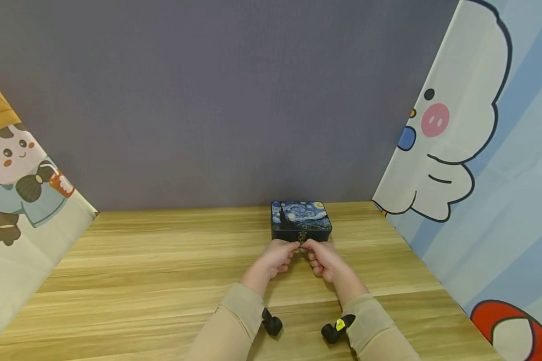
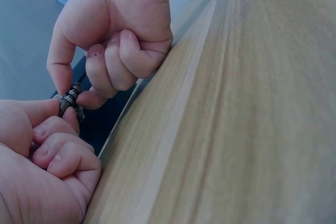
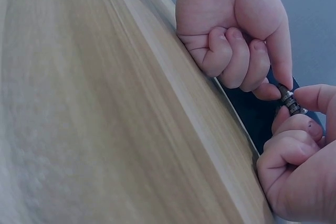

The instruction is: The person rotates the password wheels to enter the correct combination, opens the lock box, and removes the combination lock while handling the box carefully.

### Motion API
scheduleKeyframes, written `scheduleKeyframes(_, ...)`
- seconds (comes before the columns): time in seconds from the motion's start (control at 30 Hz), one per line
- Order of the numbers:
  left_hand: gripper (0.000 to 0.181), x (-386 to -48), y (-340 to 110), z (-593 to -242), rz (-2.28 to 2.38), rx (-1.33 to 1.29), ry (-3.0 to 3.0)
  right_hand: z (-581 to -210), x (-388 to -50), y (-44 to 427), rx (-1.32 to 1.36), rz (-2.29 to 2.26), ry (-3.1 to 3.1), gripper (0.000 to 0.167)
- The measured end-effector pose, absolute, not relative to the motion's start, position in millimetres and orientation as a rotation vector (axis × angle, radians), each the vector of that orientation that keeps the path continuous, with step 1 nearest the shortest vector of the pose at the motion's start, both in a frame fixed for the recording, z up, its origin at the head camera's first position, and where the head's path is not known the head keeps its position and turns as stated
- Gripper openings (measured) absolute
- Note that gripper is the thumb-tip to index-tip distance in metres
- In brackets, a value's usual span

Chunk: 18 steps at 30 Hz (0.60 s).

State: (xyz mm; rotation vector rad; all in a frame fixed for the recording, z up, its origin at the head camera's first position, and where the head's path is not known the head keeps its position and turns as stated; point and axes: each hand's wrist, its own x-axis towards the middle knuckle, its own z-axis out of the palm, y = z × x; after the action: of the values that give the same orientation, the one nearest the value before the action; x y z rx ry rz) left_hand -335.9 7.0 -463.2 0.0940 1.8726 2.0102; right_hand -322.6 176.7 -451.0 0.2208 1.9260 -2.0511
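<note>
A dark box [image 1: 303, 216] with a blue starry-night painting on its lid stands with the lid down. On its front is a brass-coloured clasp [image 1: 302, 235]. A small combination padlock [image 2: 70, 98] with ringed dials is at the box's front, below the clasp. My left hand [image 1: 277, 256] pinches one end of the padlock between thumb and index finger. From the other side, my right hand [image 1: 326, 260] pinches the opposite end in the same way. The other fingers of both hands are curled in, close to the tabletop. Fingertips hide part of the padlock and its shackle.
The wood-grain table [image 1: 162, 271] runs back to a grey panel [image 1: 217, 100] just behind the box. Cartoon-printed sheets stand at the left [image 1: 22, 210] and right [image 1: 479, 200]. A black wrist camera sits at each cuff.
</note>
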Motion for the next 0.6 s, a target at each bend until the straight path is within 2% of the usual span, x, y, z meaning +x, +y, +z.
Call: scheduleKeyframes(0.6, 0.036, -335.7, 6.8, -462.3, 2.008, 0.084, 1.873, -452.4, -324.8, 176.6, 0.223, -2.057, 1.903, 0.016)
